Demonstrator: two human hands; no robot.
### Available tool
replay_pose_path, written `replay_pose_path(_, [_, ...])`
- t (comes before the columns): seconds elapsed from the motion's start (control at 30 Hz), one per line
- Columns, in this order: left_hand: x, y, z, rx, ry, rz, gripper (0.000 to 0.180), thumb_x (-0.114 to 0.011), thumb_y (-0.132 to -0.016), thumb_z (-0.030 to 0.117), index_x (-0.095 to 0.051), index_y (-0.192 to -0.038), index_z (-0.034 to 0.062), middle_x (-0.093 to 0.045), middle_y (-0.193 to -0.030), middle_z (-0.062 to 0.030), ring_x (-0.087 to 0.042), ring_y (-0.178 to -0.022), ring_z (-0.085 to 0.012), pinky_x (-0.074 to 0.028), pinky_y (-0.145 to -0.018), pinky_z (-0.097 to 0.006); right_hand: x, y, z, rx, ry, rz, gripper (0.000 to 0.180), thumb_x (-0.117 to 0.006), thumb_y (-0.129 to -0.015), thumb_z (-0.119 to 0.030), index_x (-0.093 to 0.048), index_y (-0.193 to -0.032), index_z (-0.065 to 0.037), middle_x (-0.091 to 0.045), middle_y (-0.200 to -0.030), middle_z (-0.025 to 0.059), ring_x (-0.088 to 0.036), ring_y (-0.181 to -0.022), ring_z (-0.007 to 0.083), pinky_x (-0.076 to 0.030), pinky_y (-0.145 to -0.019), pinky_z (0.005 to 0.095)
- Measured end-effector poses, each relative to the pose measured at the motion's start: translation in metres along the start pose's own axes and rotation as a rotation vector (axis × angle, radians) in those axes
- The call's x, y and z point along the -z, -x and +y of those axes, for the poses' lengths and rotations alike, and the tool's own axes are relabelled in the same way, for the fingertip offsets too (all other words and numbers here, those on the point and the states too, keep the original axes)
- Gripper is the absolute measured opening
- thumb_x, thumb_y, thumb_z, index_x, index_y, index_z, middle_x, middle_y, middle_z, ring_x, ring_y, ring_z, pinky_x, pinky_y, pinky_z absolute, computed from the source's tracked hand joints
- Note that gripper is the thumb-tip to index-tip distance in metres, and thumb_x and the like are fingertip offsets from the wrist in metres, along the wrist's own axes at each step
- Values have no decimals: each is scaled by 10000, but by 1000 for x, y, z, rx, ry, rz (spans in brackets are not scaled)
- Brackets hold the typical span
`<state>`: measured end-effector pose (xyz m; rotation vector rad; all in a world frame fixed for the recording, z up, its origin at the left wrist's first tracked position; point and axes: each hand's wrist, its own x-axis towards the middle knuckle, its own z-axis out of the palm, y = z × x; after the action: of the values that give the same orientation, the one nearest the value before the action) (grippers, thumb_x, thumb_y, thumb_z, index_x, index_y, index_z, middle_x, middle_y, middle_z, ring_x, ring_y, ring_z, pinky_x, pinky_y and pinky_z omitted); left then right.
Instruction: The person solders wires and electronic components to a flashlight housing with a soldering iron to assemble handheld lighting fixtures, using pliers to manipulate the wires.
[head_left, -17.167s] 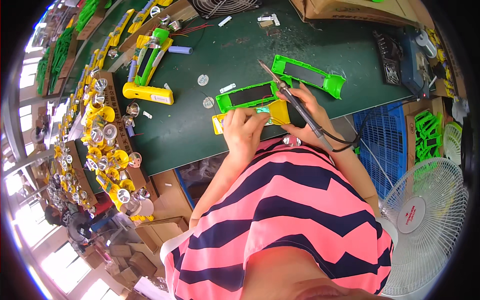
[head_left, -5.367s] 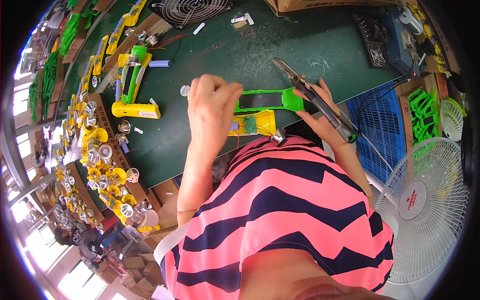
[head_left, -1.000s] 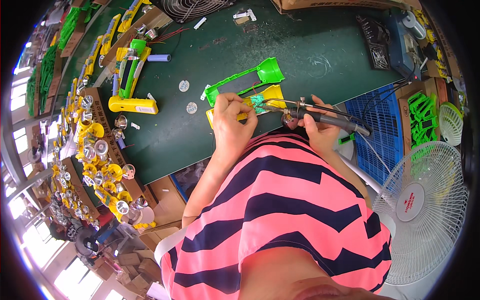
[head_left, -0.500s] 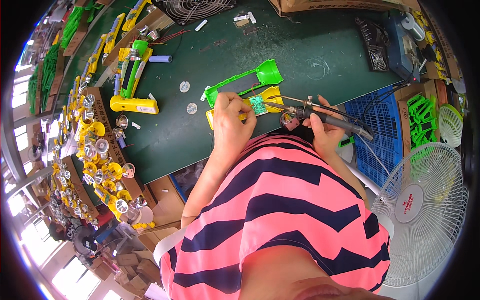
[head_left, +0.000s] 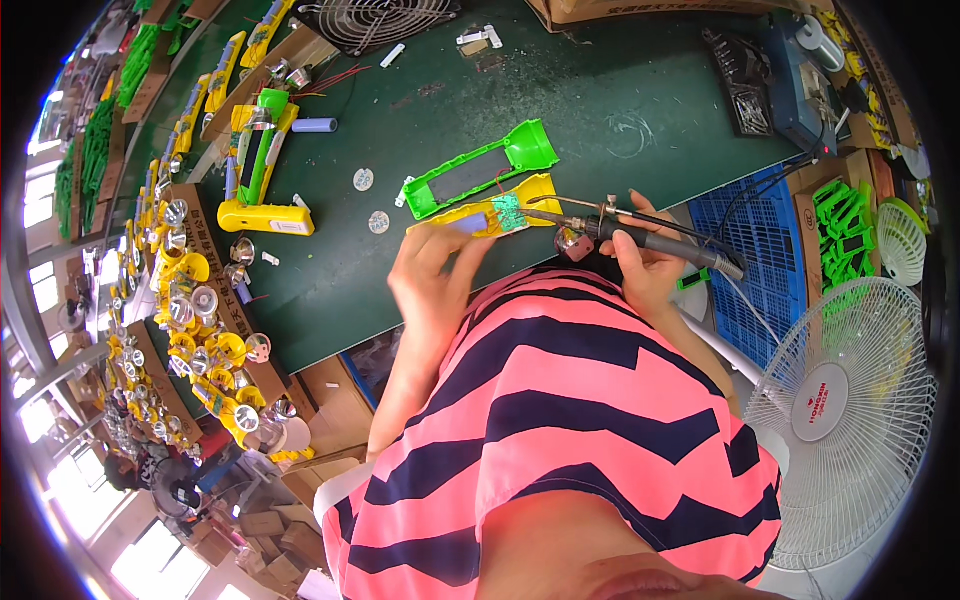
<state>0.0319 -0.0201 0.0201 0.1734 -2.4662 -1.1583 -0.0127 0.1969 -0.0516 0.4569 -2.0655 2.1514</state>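
Here we are at the near edge of the green table [head_left: 330, 300], and the yellow lamp half-shell [head_left: 542, 189] lies right before us, its long axis running left to right, the right end angled slightly away from our body. Our left hand [head_left: 436, 278] is nearer to it: fingers curl at its left end, thumb set apart from them along the near edge, though we can't tell whether they truly grip. Over on the right, our right hand [head_left: 645, 262] closes round the soldering iron [head_left: 662, 242], its shaft pointing left at the green circuit board [head_left: 508, 212] in the shell. The tip sits just beside the board's right side; contact is too small to judge. A lilac battery cell [head_left: 466, 222] lies in the shell left of the board, close to our left fingers. Just beyond, nearly parallel, rests the bright green housing frame [head_left: 532, 148], and a silver reflector [head_left: 574, 243] sits below the iron.
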Motion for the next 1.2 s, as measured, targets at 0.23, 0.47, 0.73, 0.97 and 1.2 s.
replay_pose_path(0.23, [40,11,-15,219,-828,-452,230,-626,-787,189,-613,-682,-15,-601,-659,-141,-574,-577,-301,-449,-527,-362,-9,-11,-14,24,-50,-3,197,-596,-751,20,-562,-944,-7,-621,-612,15,-593,-679,75,-257,-1010,446])
replay_pose_path(0.47, [17,2,-10,-221,-377,80,194,-654,-700,-31,-669,-881,36,-616,-870,-94,-591,-724,-205,-475,-637,-290,-6,-12,-15,49,22,-8,194,-603,-747,4,-570,-939,-8,-622,-614,8,-591,-673,72,-260,-1007,457])
replay_pose_path(0.73, [-21,5,-16,-355,-301,-65,221,-680,-665,-7,-659,-872,65,-568,-736,-52,-563,-622,-199,-457,-549,-289,0,-6,-10,18,19,-23,211,-589,-764,32,-558,-971,57,-558,-953,161,-611,-602,131,-450,-880,326])
replay_pose_path(0.97, [-18,0,-14,-445,-410,-171,233,-671,-638,15,-656,-864,73,-548,-759,-45,-557,-636,-190,-459,-527,-298,-3,-8,-15,-52,-2,11,202,-611,-731,1,-579,-930,-17,-628,-622,0,-560,-751,104,-265,-999,459])
replay_pose_path(1.2, [-14,-5,-10,-421,-436,-234,205,-654,-650,36,-657,-852,73,-540,-749,-44,-558,-645,-191,-460,-538,-299,2,-10,-8,94,113,-56,182,-588,-760,27,-563,-941,28,-541,-862,85,-588,-567,116,-366,-976,370])
